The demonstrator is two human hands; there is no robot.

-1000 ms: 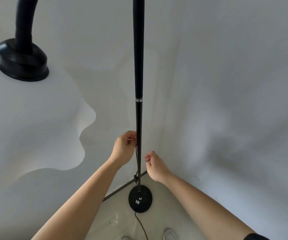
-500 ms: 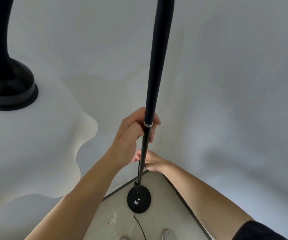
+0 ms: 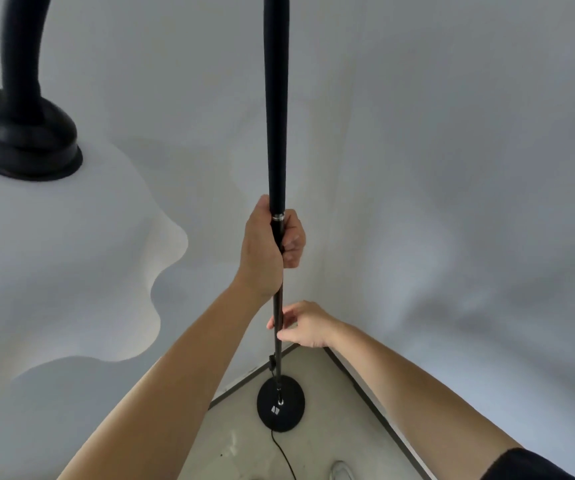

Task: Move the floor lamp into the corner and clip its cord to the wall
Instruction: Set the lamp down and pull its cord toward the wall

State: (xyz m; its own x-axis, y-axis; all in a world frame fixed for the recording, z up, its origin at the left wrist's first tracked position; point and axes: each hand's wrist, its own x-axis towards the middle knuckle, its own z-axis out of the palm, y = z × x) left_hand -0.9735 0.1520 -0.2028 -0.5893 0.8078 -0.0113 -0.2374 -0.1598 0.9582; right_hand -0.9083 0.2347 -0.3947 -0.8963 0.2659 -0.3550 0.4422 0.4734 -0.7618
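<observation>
The black floor lamp pole stands upright, and its round base rests on the floor right in the corner of two white walls. My left hand is wrapped around the pole at its silver ring. Lower down, my right hand pinches the thin part of the pole lightly with fingertips and thumb. The black cord trails from the base toward me across the floor. A small black fitting sits beside the pole just above the base.
The lamp's white wavy shade, with its black cap and curved neck, hangs close on the left at head height. Dark skirting lines run along both walls. The tip of my shoe shows at the bottom.
My left hand has slid up the pole to the silver ring and closed firmly around it. My right hand has come in from beside the pole to touch it lower down.
</observation>
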